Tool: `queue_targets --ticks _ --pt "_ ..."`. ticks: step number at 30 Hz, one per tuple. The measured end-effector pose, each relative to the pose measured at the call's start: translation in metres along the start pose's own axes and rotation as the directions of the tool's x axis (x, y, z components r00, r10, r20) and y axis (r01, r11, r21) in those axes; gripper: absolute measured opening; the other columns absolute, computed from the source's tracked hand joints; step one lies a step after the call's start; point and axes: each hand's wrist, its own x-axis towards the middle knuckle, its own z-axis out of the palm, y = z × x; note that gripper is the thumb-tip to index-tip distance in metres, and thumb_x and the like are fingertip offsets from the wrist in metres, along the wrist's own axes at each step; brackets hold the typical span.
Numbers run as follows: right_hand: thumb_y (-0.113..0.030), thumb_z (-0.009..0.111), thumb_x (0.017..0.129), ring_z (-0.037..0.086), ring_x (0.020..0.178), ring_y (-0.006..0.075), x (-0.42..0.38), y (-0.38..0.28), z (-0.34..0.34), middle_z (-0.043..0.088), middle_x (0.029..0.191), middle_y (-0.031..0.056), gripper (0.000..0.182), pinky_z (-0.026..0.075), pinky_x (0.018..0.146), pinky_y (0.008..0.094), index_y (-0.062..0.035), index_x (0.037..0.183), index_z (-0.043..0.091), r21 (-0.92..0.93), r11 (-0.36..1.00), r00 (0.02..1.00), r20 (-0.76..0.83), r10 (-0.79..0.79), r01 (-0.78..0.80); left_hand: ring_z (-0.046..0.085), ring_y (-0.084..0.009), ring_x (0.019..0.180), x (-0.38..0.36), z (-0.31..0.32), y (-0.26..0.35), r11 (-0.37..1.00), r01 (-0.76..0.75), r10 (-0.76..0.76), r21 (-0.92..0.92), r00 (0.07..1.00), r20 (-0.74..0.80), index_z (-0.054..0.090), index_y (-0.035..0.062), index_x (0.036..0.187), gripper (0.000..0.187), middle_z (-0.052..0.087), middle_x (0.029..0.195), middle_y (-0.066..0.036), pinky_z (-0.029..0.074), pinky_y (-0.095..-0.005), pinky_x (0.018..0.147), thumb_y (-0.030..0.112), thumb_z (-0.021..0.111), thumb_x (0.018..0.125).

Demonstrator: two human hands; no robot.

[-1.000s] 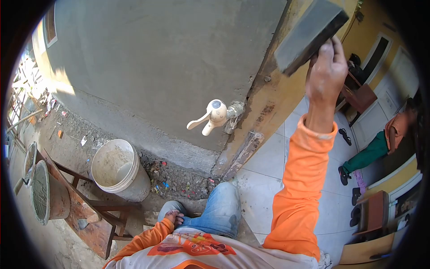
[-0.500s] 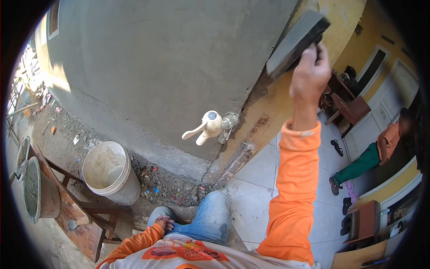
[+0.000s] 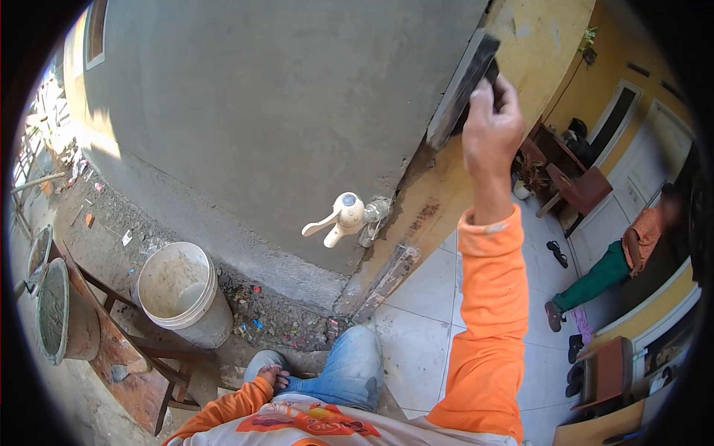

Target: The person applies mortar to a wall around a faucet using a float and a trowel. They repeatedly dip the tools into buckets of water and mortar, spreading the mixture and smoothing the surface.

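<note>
Right hand (image 3: pixel 492 137): was closed round the back of the plastering float (image 3: pixel 462 93) | float: slanted along the grey wall's (image 3: pixel 297 111) right edge, higher than the cream tap (image 3: pixel 348 214) | left hand (image 3: pixel 280 377): lay in the lap, fingers loosely curled, hold could not be told | bucket (image 3: pixel 204 321): stood beside the wooden table (image 3: pixel 145 390)

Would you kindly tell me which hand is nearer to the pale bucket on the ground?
Left. The left hand rests low by the jeans, near the bucket; the right hand is raised, far from it, holding a dark block at the wall's edge.
</note>
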Motion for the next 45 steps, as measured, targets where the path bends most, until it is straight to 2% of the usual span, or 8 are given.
queue_targets --ticks 3,5,10,15,37,39,40,45 --pt "-0.018 0.057 0.089 0.047 0.063 0.0039 0.081 -0.023 -0.015 0.057 0.075 -0.0019 0.027 0.039 0.054 0.0212 0.0055 0.101 0.06 0.138 0.99 0.996 -0.092 -0.019 0.031 0.064 -0.0243 0.054 0.0 0.002 -0.001 1.0 0.005 -0.005 0.018 1.0 0.007 0.052 0.007 0.102 0.015 0.067 0.088 -0.017 0.054 -0.0357 0.043 0.016 0.04 0.097" --pt "-0.01 0.053 0.092 0.06 0.081 0.0122 0.122 -0.035 -0.037 0.064 0.093 0.0049 0.018 0.049 0.073 0.0234 0.0042 0.103 0.058 0.419 0.902 0.993 -0.004 -0.115 0.106 0.064 -0.0243 0.054 -0.001 0.004 0.001 0.993 -0.024 0.028 0.118 0.999 -0.029 0.052 0.0065 0.101 0.016 0.067 0.087 -0.017 0.054 -0.0357 0.043 0.016 0.04 0.097" --pt "-0.012 0.047 0.096 0.038 0.056 0.0 -0.001 -0.007 -0.046 0.056 0.08 -0.0048 0.028 0.031 0.049 0.017 0.0049 0.118 0.052 0.094 0.993 0.987 0.149 0.057 -0.071 0.064 -0.0245 0.054 -0.006 0.006 0.006 0.999 0.025 -0.024 0.042 0.999 -0.025 0.052 0.0056 0.102 0.015 0.068 0.088 -0.016 0.054 -0.035 0.043 0.015 0.041 0.097" --pt "-0.01 0.05 0.095 0.054 0.096 0.0099 -0.078 0.032 -0.051 0.06 0.107 0.0068 0.03 0.043 0.087 0.0237 0.0074 0.12 0.051 0.225 0.959 0.979 0.145 0.142 -0.173 0.064 -0.0233 0.054 -0.017 0.009 0.014 1.0 0.011 -0.011 0.007 1.0 0.0 0.053 0.0056 0.101 0.015 0.068 0.087 -0.016 0.054 -0.0345 0.042 0.015 0.042 0.097" --pt "-0.011 0.051 0.096 0.055 0.087 0.0071 -0.01 0.016 -0.035 0.061 0.101 0.0049 0.03 0.046 0.076 0.0217 0.0058 0.121 0.051 -0.096 0.987 0.983 0.147 -0.111 0.126 0.063 -0.025 0.054 0.04 -0.021 -0.012 0.992 0.109 -0.103 -0.061 0.989 0.104 0.049 0.0058 0.104 0.014 0.067 0.088 -0.017 0.053 -0.0354 0.042 0.014 0.041 0.097" --pt "-0.011 0.049 0.097 0.057 0.091 0.0081 0.01 0.007 -0.048 0.061 0.102 0.0056 0.028 0.046 0.078 0.0216 0.0059 0.118 0.052 0.101 0.994 0.994 0.097 0.042 -0.052 0.064 -0.0386 0.067 0.046 -0.032 -0.025 0.983 0.04 -0.048 0.177 0.998 0.041 0.06 -0.0078 0.102 0.049 0.065 0.086 -0.024 0.056 -0.047 0.062 0.032 0.032 0.096" --pt "-0.011 0.047 0.098 0.057 0.091 0.009 0.008 0.005 -0.049 0.062 0.103 0.0066 0.026 0.046 0.079 0.0221 0.0061 0.116 0.052 0.115 0.988 0.989 0.124 0.085 -0.099 0.063 -0.026 0.054 0.02 -0.01 -0.005 0.988 0.138 -0.137 0.076 0.99 -0.015 0.049 0.0038 0.104 0.015 0.067 0.088 -0.018 0.054 -0.0366 0.042 0.012 0.04 0.095" --pt "-0.007 0.052 0.094 0.058 0.086 0.0088 -0.016 0.018 -0.036 0.062 0.102 0.0059 0.032 0.047 0.075 0.0215 0.0071 0.122 0.05 -0.04 0.999 0.989 0.147 -0.011 0.017 0.064 -0.0264 0.055 0.043 -0.028 -0.014 0.985 0.17 -0.168 -0.021 0.984 0.065 0.049 0.0031 0.105 0.017 0.067 0.089 -0.019 0.054 -0.037 0.042 0.014 0.04 0.097"
